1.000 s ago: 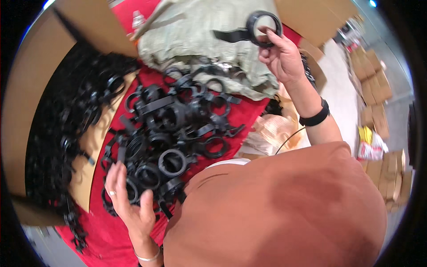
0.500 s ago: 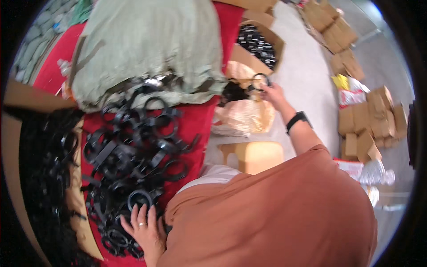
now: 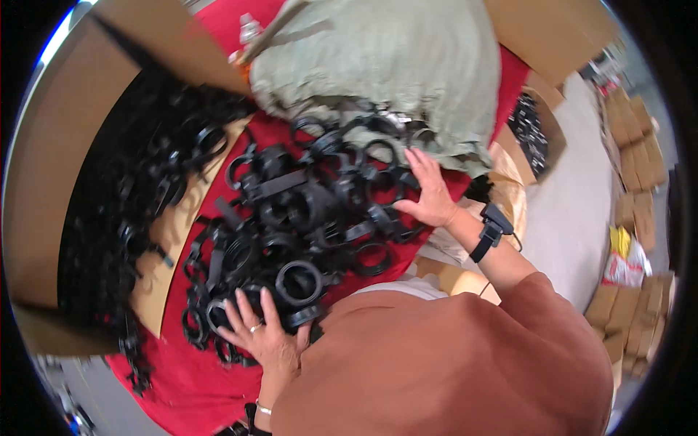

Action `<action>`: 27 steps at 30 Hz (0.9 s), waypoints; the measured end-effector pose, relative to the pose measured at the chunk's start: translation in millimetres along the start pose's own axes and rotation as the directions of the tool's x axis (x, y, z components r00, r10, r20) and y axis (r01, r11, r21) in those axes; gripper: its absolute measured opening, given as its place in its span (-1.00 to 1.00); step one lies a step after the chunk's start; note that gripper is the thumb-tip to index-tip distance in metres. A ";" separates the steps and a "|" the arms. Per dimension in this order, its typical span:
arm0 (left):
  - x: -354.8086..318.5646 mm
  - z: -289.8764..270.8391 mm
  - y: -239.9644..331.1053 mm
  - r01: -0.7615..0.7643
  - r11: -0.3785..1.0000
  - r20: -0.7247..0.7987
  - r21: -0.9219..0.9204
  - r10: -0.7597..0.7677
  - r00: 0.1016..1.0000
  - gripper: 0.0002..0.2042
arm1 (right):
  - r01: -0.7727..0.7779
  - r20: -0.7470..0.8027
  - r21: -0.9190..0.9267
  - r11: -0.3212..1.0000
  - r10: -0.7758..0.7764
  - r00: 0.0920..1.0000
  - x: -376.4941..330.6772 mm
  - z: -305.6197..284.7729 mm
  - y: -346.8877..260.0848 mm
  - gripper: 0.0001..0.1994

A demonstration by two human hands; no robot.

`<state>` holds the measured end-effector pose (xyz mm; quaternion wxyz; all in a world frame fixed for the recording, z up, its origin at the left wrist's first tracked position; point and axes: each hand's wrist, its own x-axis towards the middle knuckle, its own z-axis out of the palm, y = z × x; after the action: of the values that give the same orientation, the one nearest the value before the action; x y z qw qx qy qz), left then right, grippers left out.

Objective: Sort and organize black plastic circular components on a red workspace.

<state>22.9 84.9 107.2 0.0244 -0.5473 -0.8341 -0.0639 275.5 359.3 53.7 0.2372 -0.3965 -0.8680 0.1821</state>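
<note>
A heap of black plastic rings with flat tabs [image 3: 291, 207] lies on a red cloth [image 3: 171, 381]. At the heap's near edge my left hand [image 3: 269, 343] rests with its fingers spread over the rings. One larger round ring [image 3: 318, 283] sits just beyond those fingers. My right hand [image 3: 434, 196] is at the heap's right side, thumb and fingers apart, with nothing in it. Its fingertips are over or against the rings there; contact is hard to judge. A pale green woven sack [image 3: 385, 58] lies behind the heap, with more black parts at its mouth.
On the left a large carton [image 3: 65, 145] contains many black parts. Right of the cloth stand a crinkled tan bag [image 3: 509, 182], a carton [image 3: 554, 138] of black pieces and a light-brown stool [image 3: 465, 282]. Flattened and stacked cartons [image 3: 629, 312] line the far right.
My right hand has let go of the black ring it held over the tan bag and moved left to the heap. My left hand stays on the rings. The view has turned left.
</note>
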 end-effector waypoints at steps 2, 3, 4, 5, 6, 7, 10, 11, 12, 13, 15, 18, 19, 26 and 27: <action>-0.5 -0.8 -0.6 0.056 0.998 -0.001 -0.034 -0.056 0.998 -0.18 | 0.044 0.025 0.038 0.998 -0.045 0.999 8.3 17.8 -0.1 -0.13; -2.3 2.8 -4.0 0.061 0.997 -0.059 -0.052 -0.064 0.996 -0.23 | 0.041 0.037 0.139 0.989 -0.047 0.998 10.9 23.7 -5.4 -0.16; -1.7 3.8 -3.5 0.083 0.995 -0.073 -0.057 -0.087 0.994 -0.29 | 0.034 0.054 0.236 0.971 -0.048 0.997 11.2 28.2 -8.2 -0.19; -1.4 1.3 -3.5 0.085 0.996 -0.032 -0.030 -0.086 0.996 -0.31 | 0.039 0.056 0.247 0.968 -0.054 0.997 8.5 33.1 -6.8 -0.23; -0.4 -0.7 -4.6 0.082 0.997 0.012 -0.005 -0.082 0.997 -0.33 | 0.039 0.055 0.259 0.965 -0.055 0.997 5.0 38.6 -4.4 -0.27; 0.0 -0.3 -6.0 0.074 0.997 -0.040 -0.002 -0.074 0.996 -0.32 | 0.051 0.069 0.235 0.971 -0.069 0.995 2.7 41.8 -5.4 -0.30; 0.0 11.3 -7.1 0.060 0.997 -0.158 -0.045 -0.066 0.985 -0.37 | 0.120 0.066 0.139 0.983 -0.130 0.989 -1.1 45.5 -14.6 -0.36; -2.3 10.3 -10.6 0.075 0.996 -0.165 -0.043 -0.082 0.983 -0.37 | 0.121 0.065 0.143 0.982 -0.131 0.989 -1.8 50.6 -22.4 -0.37; -1.7 10.8 -10.3 0.078 0.996 -0.173 -0.052 -0.086 0.981 -0.37 | 0.111 0.053 0.099 0.989 -0.116 0.992 -3.3 52.4 -31.6 -0.39; -0.8 8.7 -10.2 0.093 0.995 -0.143 -0.042 -0.098 0.985 -0.36 | 0.098 0.037 0.100 0.990 -0.102 0.994 -5.4 55.2 -36.5 -0.40; -1.8 2.3 -14.1 0.120 0.993 -0.098 -0.013 -0.121 0.988 -0.35 | 0.088 0.000 0.091 0.992 -0.088 0.996 -9.1 64.2 -47.6 -0.43; -3.5 1.5 -25.5 0.150 0.989 -0.083 -0.001 -0.149 0.985 -0.32 | 0.067 0.002 0.130 0.989 -0.068 0.998 -13.2 75.2 -64.0 -0.41; -4.4 2.7 -31.2 0.143 0.988 -0.066 0.058 -0.139 0.988 -0.31 | 0.072 0.000 0.144 0.987 -0.073 0.997 -13.5 78.0 -68.2 -0.41; 3.1 -2.4 -44.4 0.137 0.986 -0.031 0.099 -0.134 0.990 -0.27 | 0.085 0.009 0.132 0.988 -0.087 0.996 -2.4 84.3 -82.8 -0.38; 4.5 -3.6 -44.9 0.123 0.989 -0.045 0.081 -0.119 0.992 -0.27 | 0.077 0.062 0.116 0.990 -0.085 0.994 -0.9 81.7 -80.3 -0.38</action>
<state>-20.1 70.9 107.7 0.0600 -0.4928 -0.8671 -0.0410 182.2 298.4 26.9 0.2373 -0.3406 -0.8791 0.2342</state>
